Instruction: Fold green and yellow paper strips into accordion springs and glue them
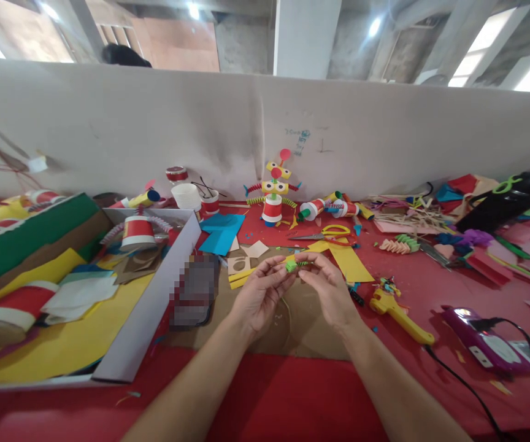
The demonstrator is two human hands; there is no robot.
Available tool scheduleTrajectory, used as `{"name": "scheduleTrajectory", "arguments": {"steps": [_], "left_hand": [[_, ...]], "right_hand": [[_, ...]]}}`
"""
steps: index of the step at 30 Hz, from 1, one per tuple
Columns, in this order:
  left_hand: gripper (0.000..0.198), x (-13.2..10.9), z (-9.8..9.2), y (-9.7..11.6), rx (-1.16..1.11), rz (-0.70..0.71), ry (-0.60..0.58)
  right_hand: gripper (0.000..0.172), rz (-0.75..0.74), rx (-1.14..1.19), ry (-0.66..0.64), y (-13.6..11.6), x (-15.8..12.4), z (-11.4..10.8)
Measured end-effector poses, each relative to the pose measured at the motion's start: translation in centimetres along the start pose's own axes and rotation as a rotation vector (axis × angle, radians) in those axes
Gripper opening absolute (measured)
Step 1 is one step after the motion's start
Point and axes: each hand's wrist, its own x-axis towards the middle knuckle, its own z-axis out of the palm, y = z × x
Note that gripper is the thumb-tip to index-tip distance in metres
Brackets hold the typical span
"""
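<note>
Centrally: green folded paper piece [291,265], pinched between fingertips of left hand [259,296] and right hand [328,290], held above brown cardboard [292,334]. Yellow scissors [334,232] laid just behind; glue gun [400,314] placed to the right.

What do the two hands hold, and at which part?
A green folded paper piece, pinched at its ends by the left hand and right hand.

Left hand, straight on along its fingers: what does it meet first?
The left hand points up and right; first in line is the small green pleated paper strip it pinches, then probably the right hand.
</note>
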Motion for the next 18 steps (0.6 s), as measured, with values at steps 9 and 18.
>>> {"name": "scheduleTrajectory", "arguments": {"steps": [9,18], "left_hand": [[0.026,-0.5,0.8,-0.2,0.281,0.120,0.125],[0.026,-0.7,0.7,-0.3,0.491,0.151,0.188]], "right_hand": [[0.023,-0.308,-0.521,0.061,-0.2,-0.3,-0.2],[0.016,-0.520,-0.869,0.117,0.7,-0.1,-0.9]]}}
